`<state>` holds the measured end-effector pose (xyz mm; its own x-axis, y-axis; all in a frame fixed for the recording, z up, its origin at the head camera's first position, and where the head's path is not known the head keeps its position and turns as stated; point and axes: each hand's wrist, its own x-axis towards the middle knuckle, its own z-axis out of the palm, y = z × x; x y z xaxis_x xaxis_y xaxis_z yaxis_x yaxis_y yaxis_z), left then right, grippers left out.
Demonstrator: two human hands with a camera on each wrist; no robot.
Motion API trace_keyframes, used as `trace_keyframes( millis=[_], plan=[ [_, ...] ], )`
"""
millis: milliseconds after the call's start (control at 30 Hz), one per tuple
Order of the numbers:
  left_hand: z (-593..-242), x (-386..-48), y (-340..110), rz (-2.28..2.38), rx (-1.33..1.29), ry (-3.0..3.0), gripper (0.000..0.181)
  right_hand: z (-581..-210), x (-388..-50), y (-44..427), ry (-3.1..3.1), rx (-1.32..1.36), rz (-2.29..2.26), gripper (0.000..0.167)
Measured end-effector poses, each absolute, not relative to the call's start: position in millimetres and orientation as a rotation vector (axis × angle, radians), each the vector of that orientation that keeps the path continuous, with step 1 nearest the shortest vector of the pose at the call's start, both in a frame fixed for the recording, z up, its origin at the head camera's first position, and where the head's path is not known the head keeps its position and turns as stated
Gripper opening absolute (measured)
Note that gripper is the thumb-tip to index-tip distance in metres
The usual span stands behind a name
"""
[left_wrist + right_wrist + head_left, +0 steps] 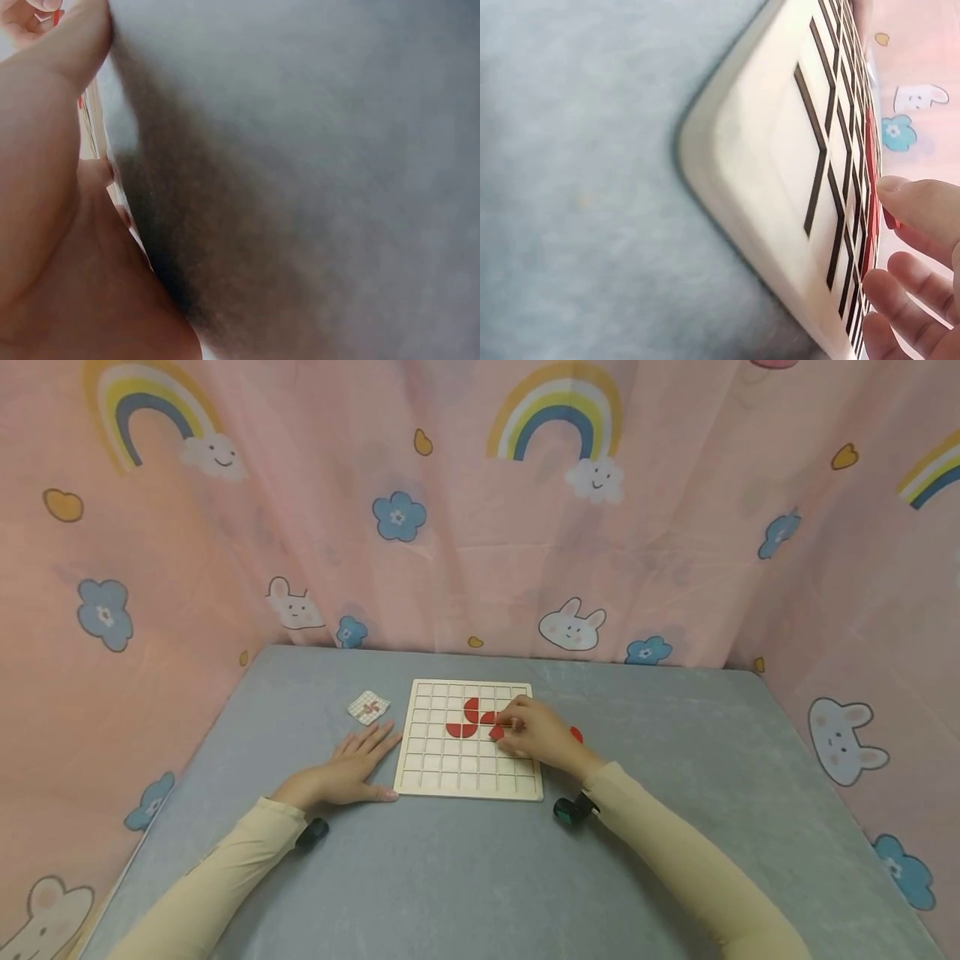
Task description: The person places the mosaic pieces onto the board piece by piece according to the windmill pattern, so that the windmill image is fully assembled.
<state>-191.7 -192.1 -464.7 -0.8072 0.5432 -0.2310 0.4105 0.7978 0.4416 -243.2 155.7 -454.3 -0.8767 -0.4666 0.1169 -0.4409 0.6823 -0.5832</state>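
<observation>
A square wooden grid board (442,786) lies on the table, with several red quarter-round pieces (470,711) set in cells near its middle. Over the board's right half, my right hand (536,732) pinches a red piece (890,219) between thumb and finger; its exact shape is partly hidden. My left hand (352,768) rests flat on the table with fingers spread, thumb and fingertips at the board's left edge. In the left wrist view, that hand's skin and the grey tabletop fill most of the picture.
A small card (368,707) with a red pattern on a grid lies beyond my left hand. Another red piece (576,734) shows on the grey table (450,885) just past my right wrist. A pink patterned curtain (465,568) hangs behind the table's far edge.
</observation>
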Motion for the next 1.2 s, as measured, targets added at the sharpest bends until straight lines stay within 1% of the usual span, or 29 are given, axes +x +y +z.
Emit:
trace_keyframes(
  millis=[567, 1200],
  plan=[
    [-461, -192, -192, 0.557, 0.721, 2.635, 0.1, -455, -256, 152, 2.769, -0.781, -0.942, 0.029],
    [-464, -192, -193, 0.57, 0.731, 2.619, 0.101, -457, -258, 153, 2.758, -0.774, -0.875, 0.03]
  ],
)
